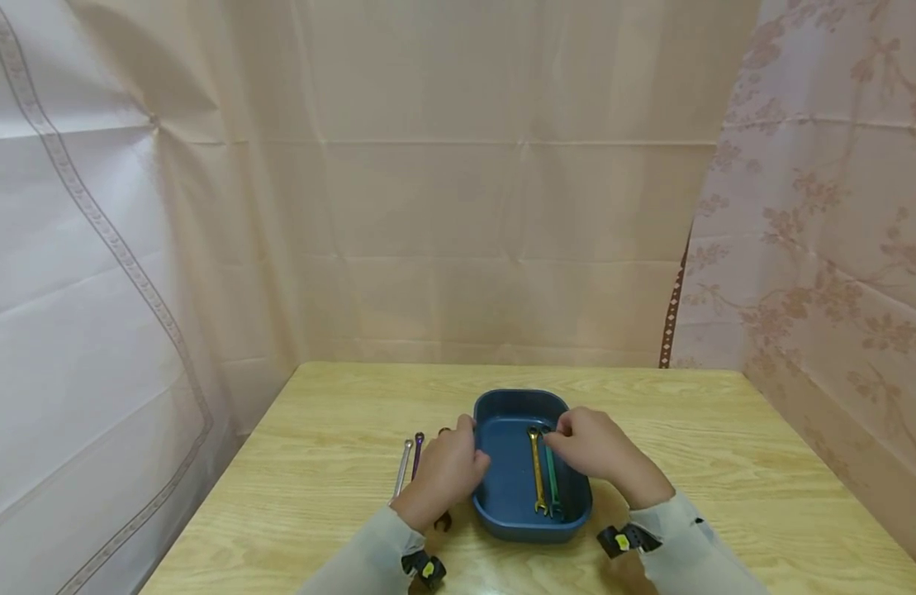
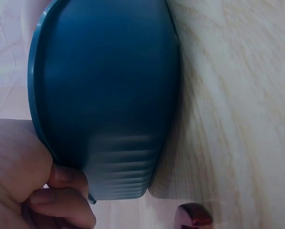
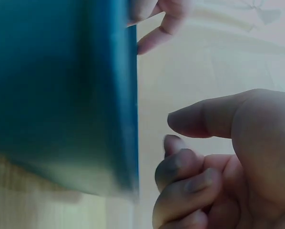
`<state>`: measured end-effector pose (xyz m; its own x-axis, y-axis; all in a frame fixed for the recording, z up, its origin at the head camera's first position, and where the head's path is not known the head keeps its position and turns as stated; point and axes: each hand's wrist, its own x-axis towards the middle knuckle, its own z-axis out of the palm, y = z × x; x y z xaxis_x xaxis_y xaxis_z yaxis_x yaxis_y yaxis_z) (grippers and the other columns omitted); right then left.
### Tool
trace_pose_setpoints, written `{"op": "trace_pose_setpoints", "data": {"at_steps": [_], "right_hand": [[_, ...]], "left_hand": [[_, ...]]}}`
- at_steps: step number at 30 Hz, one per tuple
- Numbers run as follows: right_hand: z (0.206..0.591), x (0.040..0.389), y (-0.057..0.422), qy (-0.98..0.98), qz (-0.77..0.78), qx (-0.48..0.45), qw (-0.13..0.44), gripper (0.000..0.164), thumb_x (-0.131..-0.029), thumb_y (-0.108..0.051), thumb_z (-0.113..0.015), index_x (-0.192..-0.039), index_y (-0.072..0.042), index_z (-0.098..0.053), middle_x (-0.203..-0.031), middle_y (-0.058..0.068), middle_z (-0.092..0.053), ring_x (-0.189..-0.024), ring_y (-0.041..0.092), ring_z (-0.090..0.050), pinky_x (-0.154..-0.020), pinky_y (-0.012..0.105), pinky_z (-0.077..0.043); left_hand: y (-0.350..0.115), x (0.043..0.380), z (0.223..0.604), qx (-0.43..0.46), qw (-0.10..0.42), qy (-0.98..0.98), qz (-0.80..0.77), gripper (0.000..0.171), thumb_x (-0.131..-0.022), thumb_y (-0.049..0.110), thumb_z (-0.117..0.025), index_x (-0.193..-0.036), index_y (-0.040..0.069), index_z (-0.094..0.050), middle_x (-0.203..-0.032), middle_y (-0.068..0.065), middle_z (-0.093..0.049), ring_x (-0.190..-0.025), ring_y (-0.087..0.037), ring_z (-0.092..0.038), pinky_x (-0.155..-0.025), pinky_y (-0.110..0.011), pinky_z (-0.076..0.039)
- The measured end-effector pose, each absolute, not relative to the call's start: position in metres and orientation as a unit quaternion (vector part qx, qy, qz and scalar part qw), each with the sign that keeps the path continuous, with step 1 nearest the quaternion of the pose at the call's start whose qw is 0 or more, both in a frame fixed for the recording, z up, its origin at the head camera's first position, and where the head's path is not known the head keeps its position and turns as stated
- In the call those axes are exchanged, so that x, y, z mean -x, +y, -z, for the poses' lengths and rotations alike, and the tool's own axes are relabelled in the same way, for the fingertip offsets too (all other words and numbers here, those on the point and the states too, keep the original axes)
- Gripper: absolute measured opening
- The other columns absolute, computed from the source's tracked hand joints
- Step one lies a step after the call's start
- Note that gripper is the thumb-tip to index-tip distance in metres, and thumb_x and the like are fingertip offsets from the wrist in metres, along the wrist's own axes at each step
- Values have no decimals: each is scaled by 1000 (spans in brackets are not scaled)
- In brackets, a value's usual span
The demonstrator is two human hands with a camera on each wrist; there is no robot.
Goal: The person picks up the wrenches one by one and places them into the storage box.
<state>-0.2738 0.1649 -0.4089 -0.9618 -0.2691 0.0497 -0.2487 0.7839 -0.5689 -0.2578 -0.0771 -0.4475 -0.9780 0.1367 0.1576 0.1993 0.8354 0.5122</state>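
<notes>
My left hand (image 1: 446, 471) pinches the left rim of a blue plastic bin (image 1: 505, 471); the left wrist view shows thumb and fingers on that rim. Inside the bin a gold wrench (image 1: 538, 475) and a green wrench (image 1: 552, 483) lie side by side. Over the bin's right side is my right hand (image 1: 591, 442), near the green wrench's upper end. In the right wrist view its thumb stands apart from loosely bent fingers (image 3: 180, 191), with nothing visible between them.
Left of the bin, on the wooden table (image 1: 309, 463), lie a silver wrench (image 1: 402, 464) and a purple wrench (image 1: 417, 453). A dark red wrench (image 2: 195, 215) is partly hidden beneath my left hand. Cloth curtains (image 1: 487, 207) hang behind and at both sides.
</notes>
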Motion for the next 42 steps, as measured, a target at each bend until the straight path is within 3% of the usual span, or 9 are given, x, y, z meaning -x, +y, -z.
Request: {"op": "trace_pose_setpoints", "data": {"at_steps": [15, 22, 34, 42], "right_hand": [[429, 271, 191, 944, 315, 90, 41, 41, -100, -30, -63, -65, -14, -51, -57, -3, -43, -51, 14, -41, -49, 27, -32], [436, 268, 201, 926, 361, 88, 71, 42, -106, -29, -53, -67, -12, -50, -58, -2, -40, -51, 14, -36, -50, 27, -29], [455, 280, 207, 844, 485, 153, 170, 46, -113, -22, -31, -96, 5, -64, -63, -2, -48, -52, 12, -41, -49, 25, -35], [471, 288, 221, 760, 584, 167, 230, 40, -112, -32, -42, -87, -5, -58, -68, -4, -49, -53, 8, -37, -49, 21, -31]], "left_hand": [[-76, 261, 451, 89, 52, -955, 279, 52, -93, 18, -63, -141, 1, -52, -65, -2, -54, -45, -15, -47, -43, -29, -37], [-75, 263, 452, 92, 53, -954, 279, 53, -93, 19, -61, -141, 1, -52, -64, -1, -53, -44, -14, -46, -42, -28, -37], [-77, 260, 451, 99, 62, -954, 277, 51, -94, 18, -61, -141, 1, -52, -57, 2, -47, -40, -13, -42, -40, -27, -33], [-78, 260, 453, 101, 60, -954, 276, 50, -94, 18, -61, -141, 1, -51, -55, 3, -45, -39, -12, -40, -39, -26, -31]]}}
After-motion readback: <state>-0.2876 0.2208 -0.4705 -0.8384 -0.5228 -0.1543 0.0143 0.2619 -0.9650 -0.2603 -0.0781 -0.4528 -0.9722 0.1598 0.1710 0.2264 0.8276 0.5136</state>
